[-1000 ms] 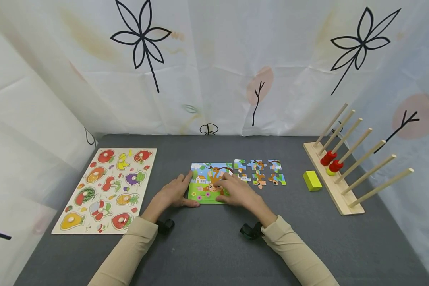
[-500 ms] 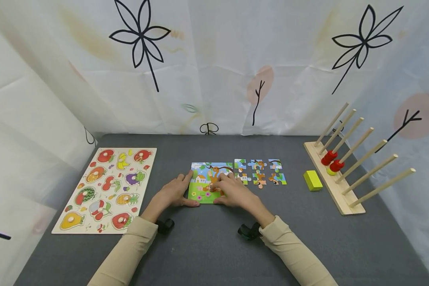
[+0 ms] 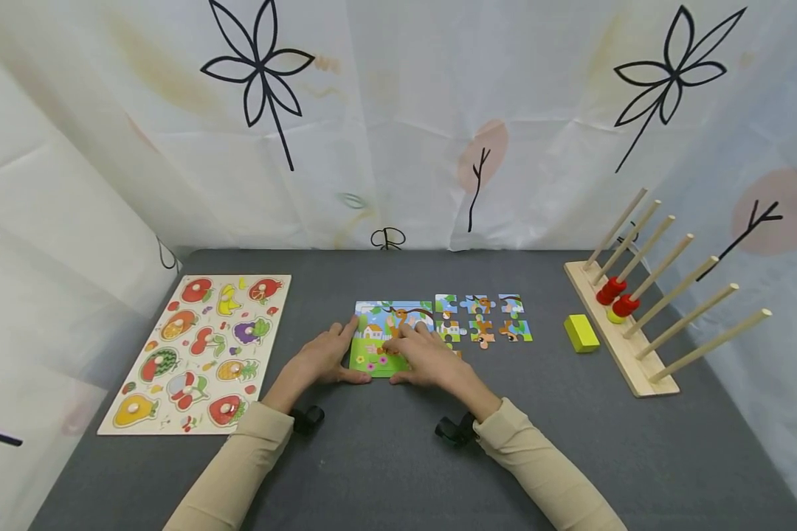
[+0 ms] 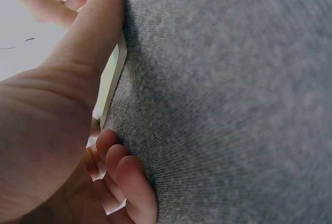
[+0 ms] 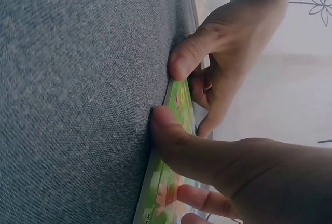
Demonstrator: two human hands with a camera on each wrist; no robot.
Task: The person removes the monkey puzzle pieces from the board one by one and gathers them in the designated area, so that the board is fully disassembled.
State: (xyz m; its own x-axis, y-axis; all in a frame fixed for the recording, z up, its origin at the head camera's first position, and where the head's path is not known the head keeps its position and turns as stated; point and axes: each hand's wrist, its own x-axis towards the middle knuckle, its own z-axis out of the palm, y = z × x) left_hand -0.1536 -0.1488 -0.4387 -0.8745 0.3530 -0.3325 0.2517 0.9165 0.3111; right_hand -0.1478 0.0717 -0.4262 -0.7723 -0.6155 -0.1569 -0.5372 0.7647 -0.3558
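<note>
A picture jigsaw puzzle (image 3: 375,332) with a monkey, a house and flowers lies flat on the dark table before me. My left hand (image 3: 324,355) holds its near left corner, thumb at the front edge and fingers along the left side. The left wrist view shows the other fingers of that hand curled on the cloth. My right hand (image 3: 432,357) covers the puzzle's right part, its fingertips touching the monkey picture. In the right wrist view the right thumb (image 5: 168,125) rests at the board's near edge. Part of the picture is hidden beneath that hand.
Several loose jigsaw pieces (image 3: 481,328) lie right of the puzzle, one partly hidden by the right hand. A fruit peg board (image 3: 173,350) is at the left. A yellow block (image 3: 581,333) and a wooden peg stand (image 3: 627,339) with red and yellow beads are at the right.
My right hand has slid slightly left across the puzzle, uncovering a bit of a loose piece beside it. The left hand has stayed in place.
</note>
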